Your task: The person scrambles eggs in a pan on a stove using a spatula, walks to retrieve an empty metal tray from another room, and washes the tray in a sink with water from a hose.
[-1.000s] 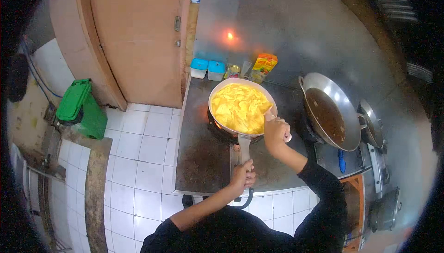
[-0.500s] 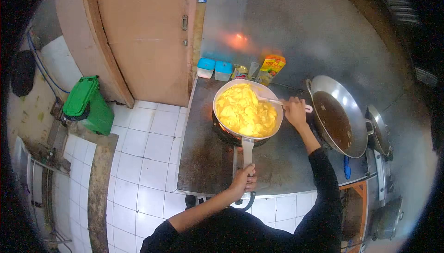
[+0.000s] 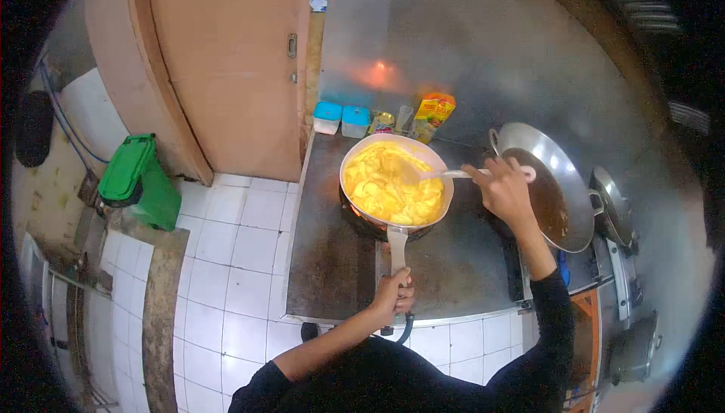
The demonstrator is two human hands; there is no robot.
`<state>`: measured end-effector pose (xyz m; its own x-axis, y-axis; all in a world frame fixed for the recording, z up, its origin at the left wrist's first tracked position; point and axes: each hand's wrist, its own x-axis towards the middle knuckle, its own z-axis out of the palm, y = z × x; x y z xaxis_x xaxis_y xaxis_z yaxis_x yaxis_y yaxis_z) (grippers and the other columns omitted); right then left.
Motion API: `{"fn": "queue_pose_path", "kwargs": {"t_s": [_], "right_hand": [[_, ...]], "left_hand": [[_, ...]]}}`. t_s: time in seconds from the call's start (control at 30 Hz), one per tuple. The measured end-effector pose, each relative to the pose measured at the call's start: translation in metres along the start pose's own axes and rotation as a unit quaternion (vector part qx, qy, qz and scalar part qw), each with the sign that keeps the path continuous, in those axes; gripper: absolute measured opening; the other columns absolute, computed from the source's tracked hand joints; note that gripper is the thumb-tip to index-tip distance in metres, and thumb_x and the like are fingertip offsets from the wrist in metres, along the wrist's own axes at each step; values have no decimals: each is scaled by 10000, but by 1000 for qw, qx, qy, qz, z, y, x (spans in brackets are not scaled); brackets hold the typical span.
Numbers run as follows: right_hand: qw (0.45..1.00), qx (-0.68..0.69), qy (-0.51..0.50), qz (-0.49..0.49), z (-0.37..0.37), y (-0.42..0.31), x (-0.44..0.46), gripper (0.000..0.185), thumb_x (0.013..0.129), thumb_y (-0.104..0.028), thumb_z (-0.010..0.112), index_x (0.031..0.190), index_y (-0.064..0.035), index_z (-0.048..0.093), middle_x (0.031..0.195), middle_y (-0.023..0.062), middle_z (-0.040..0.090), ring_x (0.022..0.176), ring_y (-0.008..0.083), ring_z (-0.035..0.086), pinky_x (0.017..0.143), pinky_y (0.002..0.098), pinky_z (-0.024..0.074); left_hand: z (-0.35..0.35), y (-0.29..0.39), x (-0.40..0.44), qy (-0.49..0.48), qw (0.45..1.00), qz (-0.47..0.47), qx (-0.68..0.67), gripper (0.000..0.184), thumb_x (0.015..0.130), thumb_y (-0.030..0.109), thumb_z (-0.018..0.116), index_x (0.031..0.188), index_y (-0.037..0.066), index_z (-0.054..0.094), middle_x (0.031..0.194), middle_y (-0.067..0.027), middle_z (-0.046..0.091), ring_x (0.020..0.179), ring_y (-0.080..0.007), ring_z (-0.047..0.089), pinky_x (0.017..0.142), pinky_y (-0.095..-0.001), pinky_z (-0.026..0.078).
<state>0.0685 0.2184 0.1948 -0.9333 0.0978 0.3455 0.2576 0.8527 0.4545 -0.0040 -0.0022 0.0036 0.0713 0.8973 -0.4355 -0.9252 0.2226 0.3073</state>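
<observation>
- Black sleeves [image 3: 555, 315] cover both upper arms; forearms are bare toward the wrists.
- Left hand [image 3: 393, 296]: clenched around the pale handle [image 3: 397, 250] of the pan, near its end, at the front edge of the counter [image 3: 325, 277].
- Right hand [image 3: 502, 190]: grasping the pale utensil [image 3: 453, 174] by its pinkish grip; the grip's end sticks out past the fingers. The utensil crosses the right side of the pan's rim, its head in the food.
- Pan [image 3: 423, 154]: light-coloured inside, over a burner at the counter's left part; orange flame [image 3: 361, 216] shows under its near-left side.
- Food [image 3: 374, 186]: bright yellow, egg-like, in soft folds, spread over most of the pan; smoother around the utensil head.
- Blue item [image 3: 565, 268]: near the front edge on the right, partly behind the right arm; identity cannot be told.
- Wok [image 3: 555, 148]: metal, right of the pan and apart from it, holding brown liquid [image 3: 532, 179]; the right hand overlaps its left side in view.
- Smaller metal vessel [image 3: 615, 209]: just beyond the wok's right handle.
- Behind the pan, left to right: two blue-lidded tubs [image 3: 356, 120], a small tin [image 3: 384, 120], a clear cup [image 3: 403, 118], a yellow-and-orange pouch [image 3: 435, 114].
- Metal wall [image 3: 468, 35]: behind these, with an orange glow on it.
</observation>
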Motion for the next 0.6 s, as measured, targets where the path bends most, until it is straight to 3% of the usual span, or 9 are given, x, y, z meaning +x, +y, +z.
{"fn": "queue_pose_path", "kwargs": {"t_s": [0.07, 0.1, 0.13, 0.2, 0.23, 0.47, 0.6], "right_hand": [[994, -48, -23, 97, -5, -5, -6, 327, 719, -95, 536, 1028, -160, 616, 750, 98, 553, 731, 246, 556, 678, 357, 432], [988, -39, -66, 132, -4, -7, -7, 261, 750, -130, 522, 994, -117, 615, 757, 135, 586, 681, 270, 597, 588, 385, 460], [988, -41, -66, 133, 0, -10, -7, 261, 750, -130, 522, 994, -117, 615, 757, 135, 586, 681, 270, 597, 588, 385, 460], [950, -23, -168, 261, 15, -18, -5, 194, 784, -176, 495, 907, -83, 613, 751, 159, 601, 645, 289, 616, 534, 397, 473], [951, -29, -151, 269, 30, -20, -5, 182, 803, -188, 471, 838, -63, 599, 757, 170, 610, 642, 310, 623, 530, 404, 490], [920, 2, -160, 357, 101, -32, 15, 178, 788, -147, 461, 807, -37, 600, 780, 148, 623, 704, 314, 631, 624, 392, 515], [907, 65, -177, 376, 133, -26, 27, 196, 778, -168, 471, 812, -36, 612, 861, 190, 615, 802, 337, 619, 689, 416, 504]], "left_hand": [[-2, -2, 2, 17, 1000, -6, -24, 258, 822, 369, 534, 793, 144, 411, 492, 56, 280, 348, -64, 244, 324, -232, 168], [-3, -2, 3, 15, 1000, -8, -23, 258, 822, 369, 534, 793, 144, 411, 492, 56, 280, 348, -64, 244, 324, -232, 168], [-3, -2, 3, 14, 1000, -12, -21, 261, 819, 371, 538, 795, 144, 411, 491, 54, 277, 349, -64, 244, 324, -234, 170], [-2, -1, 1, 13, 1000, -13, -21, 263, 816, 372, 541, 796, 144, 410, 490, 51, 275, 351, -64, 245, 324, -235, 171], [1, -1, -1, 23, 1000, -7, -3, 243, 825, 365, 520, 790, 151, 411, 483, 64, 274, 350, -65, 245, 329, -240, 179], [3, 1, -2, 39, 999, -3, 25, 257, 839, 377, 496, 784, 140, 411, 484, 65, 262, 360, -63, 239, 343, -243, 181], [4, 6, -3, 39, 999, -10, 31, 280, 827, 370, 519, 778, 120, 401, 507, 56, 280, 367, -63, 231, 332, -233, 173]]}}
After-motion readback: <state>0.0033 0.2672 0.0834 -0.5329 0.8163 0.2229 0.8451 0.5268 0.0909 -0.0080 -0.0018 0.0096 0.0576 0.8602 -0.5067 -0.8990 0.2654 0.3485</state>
